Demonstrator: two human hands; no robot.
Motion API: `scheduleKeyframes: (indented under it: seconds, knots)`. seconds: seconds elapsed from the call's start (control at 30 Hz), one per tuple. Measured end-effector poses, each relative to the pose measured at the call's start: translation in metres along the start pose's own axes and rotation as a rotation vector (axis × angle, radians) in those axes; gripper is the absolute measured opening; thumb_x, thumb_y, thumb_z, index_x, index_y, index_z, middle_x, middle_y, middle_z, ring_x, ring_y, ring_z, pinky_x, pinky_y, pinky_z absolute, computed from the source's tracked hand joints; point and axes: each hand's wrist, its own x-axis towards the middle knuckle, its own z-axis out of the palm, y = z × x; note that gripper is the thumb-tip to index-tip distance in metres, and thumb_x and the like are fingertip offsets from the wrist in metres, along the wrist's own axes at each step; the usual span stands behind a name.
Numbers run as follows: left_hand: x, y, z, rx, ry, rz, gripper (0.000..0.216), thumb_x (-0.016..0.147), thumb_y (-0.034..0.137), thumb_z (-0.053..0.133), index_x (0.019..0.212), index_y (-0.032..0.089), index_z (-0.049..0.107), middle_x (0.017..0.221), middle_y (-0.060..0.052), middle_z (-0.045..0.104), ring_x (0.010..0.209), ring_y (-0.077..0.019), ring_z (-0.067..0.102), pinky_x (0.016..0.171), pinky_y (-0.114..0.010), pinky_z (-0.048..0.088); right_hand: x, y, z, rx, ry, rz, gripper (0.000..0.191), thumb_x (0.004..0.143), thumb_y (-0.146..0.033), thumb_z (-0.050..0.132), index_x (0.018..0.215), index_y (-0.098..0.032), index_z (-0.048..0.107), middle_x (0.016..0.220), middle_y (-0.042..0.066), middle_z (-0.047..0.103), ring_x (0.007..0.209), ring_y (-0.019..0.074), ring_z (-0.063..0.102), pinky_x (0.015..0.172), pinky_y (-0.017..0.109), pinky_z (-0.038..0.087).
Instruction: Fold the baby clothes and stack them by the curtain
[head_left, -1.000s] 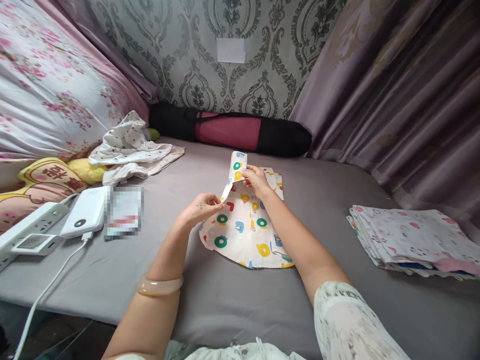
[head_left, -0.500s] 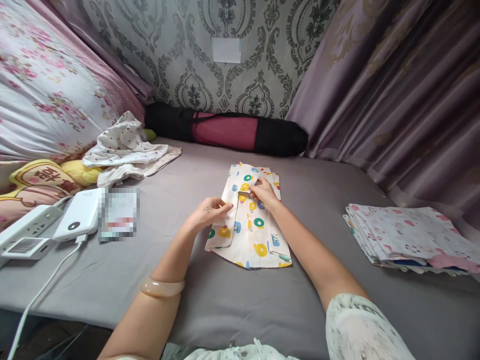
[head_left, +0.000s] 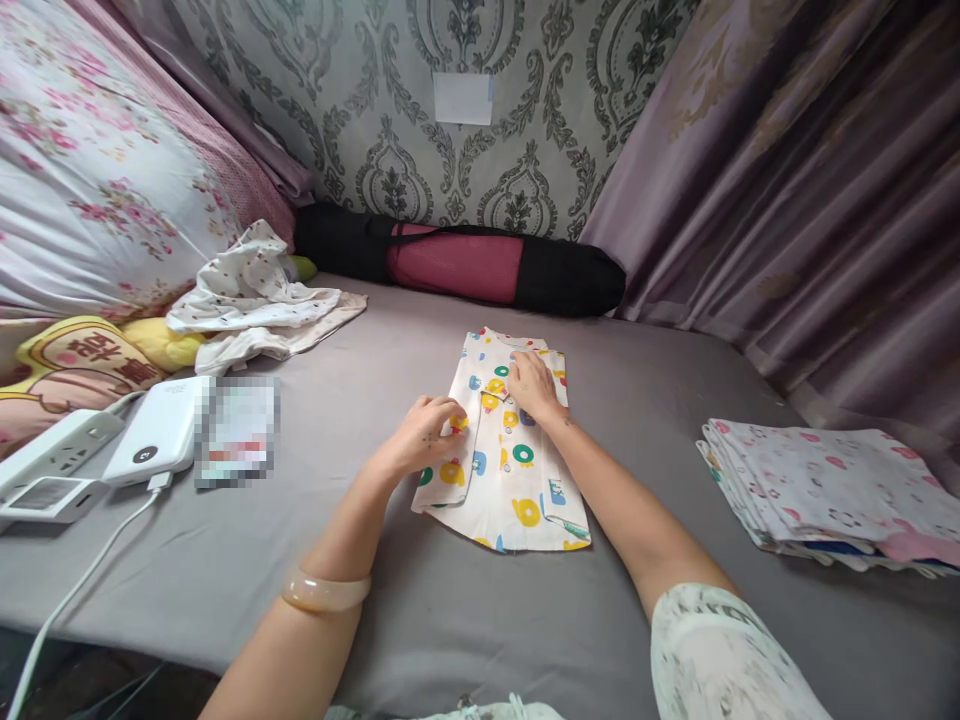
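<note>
A small white garment (head_left: 508, 470) printed with coloured rings and shapes lies folded on the grey bed sheet (head_left: 420, 590). My left hand (head_left: 424, 432) rests on the garment's folded left part, fingers curled down onto the cloth. My right hand (head_left: 532, 384) lies flat on the upper middle of the garment, fingers stretched out and pressing it down. A pale bangle (head_left: 325, 592) circles my left wrist.
A stack of folded printed cloths (head_left: 825, 490) sits at the right. A crumpled white garment (head_left: 255, 300) lies at the back left beside a floral pillow (head_left: 82, 190). A power bank (head_left: 157, 435), power strip (head_left: 52, 460) and cable are at the left. A black-and-red bag (head_left: 465, 265) lies along the wall.
The garment's left part, held raised a second ago, has been folded over and laid flat. Both hands came down onto the cloth and now press on it.
</note>
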Motion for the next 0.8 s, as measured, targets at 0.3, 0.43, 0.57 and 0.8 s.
scheduleKeyframes:
  seconds: [0.3,0.43,0.57,0.8]
  knots:
    - [0.002,-0.014,0.007,0.012,-0.204,-0.018,0.07,0.076,0.046,0.071,0.14,0.031,0.049,0.159,-0.005,0.033,0.151,-0.0338,0.014,0.121,-0.052,0.017,0.041,-0.02,0.027,-0.176,-0.264,-0.161,0.061,0.102,-0.041,0.02,0.156,-0.013,0.026,0.164,0.008,0.017,0.152,0.0233,0.006,0.122,0.048,0.0]
    - [0.001,-0.014,0.006,0.035,-0.279,-0.075,0.084,0.074,0.053,0.073,0.147,0.03,0.04,0.164,-0.007,0.02,0.152,-0.0343,0.004,0.121,-0.055,0.007,0.054,-0.017,0.036,-0.17,-0.284,-0.153,0.062,0.102,-0.042,0.02,0.157,-0.013,0.022,0.164,0.008,0.017,0.152,0.023,0.009,0.122,0.046,0.003]
    - [0.001,-0.015,0.005,0.048,-0.318,-0.065,0.094,0.071,0.06,0.073,0.151,0.029,0.034,0.165,-0.008,0.014,0.152,-0.0343,-0.002,0.121,-0.054,0.002,0.056,-0.013,0.039,-0.148,-0.284,-0.161,0.062,0.102,-0.043,0.018,0.157,-0.015,0.021,0.165,0.007,0.016,0.152,0.023,0.01,0.122,0.046,0.005]
    - [0.001,-0.011,0.005,0.043,-0.26,-0.021,0.083,0.073,0.067,0.069,0.142,0.028,0.046,0.163,-0.011,0.022,0.152,-0.0371,0.002,0.119,-0.058,0.001,0.059,-0.026,0.031,-0.164,-0.29,-0.144,0.061,0.102,-0.042,0.02,0.156,-0.013,0.025,0.165,0.009,0.016,0.152,0.0234,0.009,0.121,0.049,0.0]
